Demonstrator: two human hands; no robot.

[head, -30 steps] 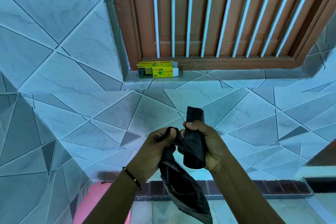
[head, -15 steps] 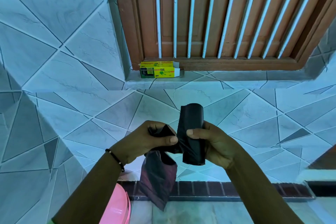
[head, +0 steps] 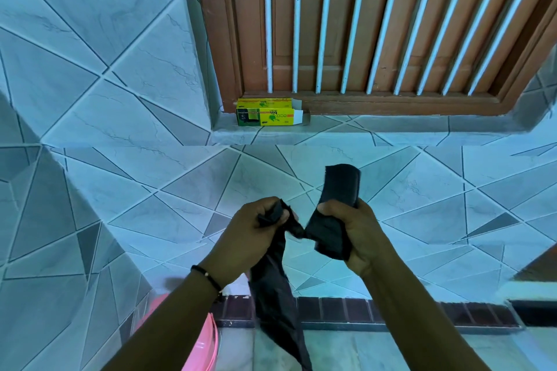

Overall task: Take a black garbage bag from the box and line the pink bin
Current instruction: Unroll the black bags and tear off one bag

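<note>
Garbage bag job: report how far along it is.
Done: the roll is out of the yellow box. In hand: the right hand holds the roll while the left hand pulls one bag away, a thin strip joining them. Left: lining the pink bin.

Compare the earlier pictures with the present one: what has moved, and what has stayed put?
The left hand and right hand have drawn apart, stretching the black bag away from the roll until only a thin neck joins them. Both grips are unchanged. The yellow box stays on the sill, the pink bin below.

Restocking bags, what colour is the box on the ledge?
Yellow box with a black panel, head view.
</note>
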